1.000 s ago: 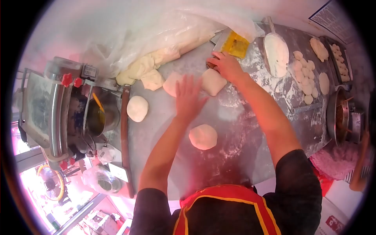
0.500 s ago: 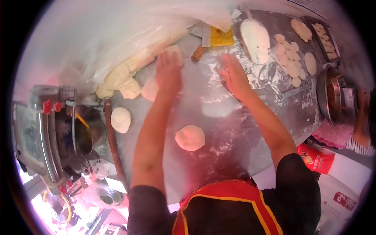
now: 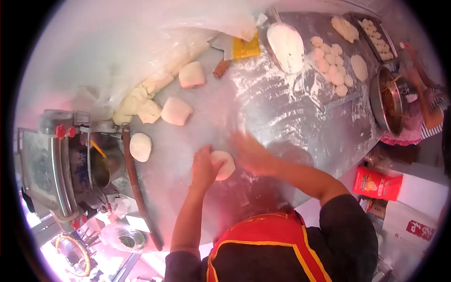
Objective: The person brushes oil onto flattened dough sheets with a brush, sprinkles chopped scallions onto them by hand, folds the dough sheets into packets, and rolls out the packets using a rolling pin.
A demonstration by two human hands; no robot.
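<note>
Left hand (image 3: 202, 169) has the dough round (image 3: 226, 164) by its 9 o'clock edge, thumb over the top. Right hand (image 3: 253, 154) near the round at 2 o'clock: blurred, fingers extended, looks released and holding nothing.

Rest, big to small, clock centred on that round:
- Worktop (image 3: 164, 183): under everything below, floury from 12 to 3.
- Dough slab (image 3: 134, 101): 10 to 11, mostly under plastic sheet (image 3: 136, 51), lower end bare.
- Wooden rod (image 3: 136, 192): 8 to 9, along the worktop's left side.
- Metal bowl (image 3: 377, 101): just past 2, sticks in it.
- Flour scoop (image 3: 286, 49): 1, loaded.
- Tray (image 3: 391, 44): just before 2, small pieces in it.
- Two dough blocks (image 3: 176, 111): 11, apart from each other, nearer one just beside the slab.
- Second round (image 3: 140, 147): between 9 and 10, just beside the rod.
- Dough balls (image 3: 332, 68): between 1 and 2, clustered.

Progress, my read: part-way. Done: two rounds shaped, balls portioned, tray part-covered at least. Left: both blocks squarish, not rounded; most of slab undivided. Final count: can't tell.
</note>
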